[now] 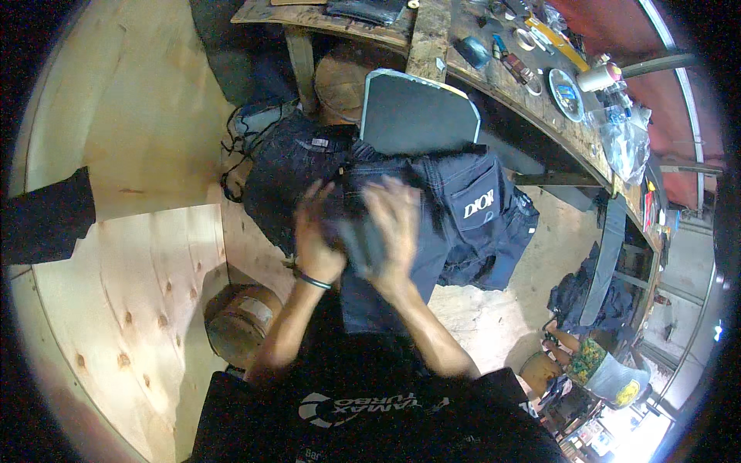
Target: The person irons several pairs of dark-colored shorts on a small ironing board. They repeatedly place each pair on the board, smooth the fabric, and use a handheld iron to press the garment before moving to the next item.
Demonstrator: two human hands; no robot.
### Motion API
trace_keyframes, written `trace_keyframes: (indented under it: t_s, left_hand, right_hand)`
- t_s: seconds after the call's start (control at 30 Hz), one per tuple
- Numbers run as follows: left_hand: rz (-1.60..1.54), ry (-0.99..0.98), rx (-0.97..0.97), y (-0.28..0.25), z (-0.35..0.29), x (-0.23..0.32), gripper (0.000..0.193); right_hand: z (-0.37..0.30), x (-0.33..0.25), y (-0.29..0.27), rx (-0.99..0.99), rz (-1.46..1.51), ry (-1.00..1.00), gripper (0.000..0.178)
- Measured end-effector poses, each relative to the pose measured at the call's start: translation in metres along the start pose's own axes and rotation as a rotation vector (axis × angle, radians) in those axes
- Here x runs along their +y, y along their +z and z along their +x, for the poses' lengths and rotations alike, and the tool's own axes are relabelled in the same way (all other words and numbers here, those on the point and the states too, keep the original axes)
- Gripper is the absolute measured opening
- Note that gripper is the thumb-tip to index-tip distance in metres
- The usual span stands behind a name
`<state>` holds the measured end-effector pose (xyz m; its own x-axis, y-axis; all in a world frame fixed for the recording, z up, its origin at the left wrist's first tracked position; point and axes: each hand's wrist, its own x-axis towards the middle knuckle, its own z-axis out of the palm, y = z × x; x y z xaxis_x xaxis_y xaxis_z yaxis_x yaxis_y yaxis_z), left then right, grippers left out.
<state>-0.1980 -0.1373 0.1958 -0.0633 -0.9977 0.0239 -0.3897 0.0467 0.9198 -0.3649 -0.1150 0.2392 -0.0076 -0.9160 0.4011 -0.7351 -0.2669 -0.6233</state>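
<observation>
Navy-black denim-like garment with pale stitching and a patch pocket (432, 239) lies just in front of our body, directly under our hands and spread mostly to the right of them. Its near panel runs lengthwise away from us, toward a flat black board with a pale rim (421, 112), while the pocketed part fans out rightward. Our right hand (394, 228) is therefore the nearer, over the cloth; our left hand (318, 243) is at the panel's left edge, near a crumpled black cloth (285, 166). Both our forearms angle inward from below, wrists near each other, fingers pointing away from us. Each grip looks loose and long-fingered, but blur hides the fingertips, and we cannot tell whether either pinches fabric.
</observation>
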Motion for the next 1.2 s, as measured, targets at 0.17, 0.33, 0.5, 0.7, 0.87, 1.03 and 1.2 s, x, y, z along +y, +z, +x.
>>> trace_keyframes:
  t_s: [0.17, 0.33, 0.5, 0.7, 0.87, 1.03, 1.2]
  left_hand:
    - [0.769, -0.187, -0.261, 0.082, 0.082, 0.086, 0.137]
    - [0.775, 0.134, 0.071, 0.138, 0.225, 0.074, 0.16]
    - [0.733, 0.217, -0.1, 0.159, 0.28, 0.072, 0.163]
    - [0.777, 0.19, -0.094, 0.165, 0.293, 0.071, 0.156]
    - [0.827, 0.204, -0.089, 0.168, 0.296, 0.066, 0.15]
    - [0.843, 0.197, -0.088, 0.168, 0.295, 0.067, 0.148]
    - [0.814, 0.261, -0.024, 0.168, 0.293, 0.067, 0.146]
  right_hand:
    - [0.003, 0.124, -0.052, 0.1, -0.3, 0.362, 0.085]
    - [0.157, 0.197, -0.055, 0.388, -0.168, 0.31, 0.078]
    - [0.108, 0.144, -0.107, -0.05, 0.226, 0.162, 0.064]
    - [0.149, 0.171, -0.12, -0.536, 0.471, 0.296, 0.066]
    - [0.095, 0.151, -0.118, -0.548, 0.547, 0.148, 0.064]
    - [0.071, 0.14, -0.128, -0.653, 0.659, 0.3, 0.064]
    - [0.038, 0.136, -0.116, -0.574, 0.424, 0.152, 0.068]
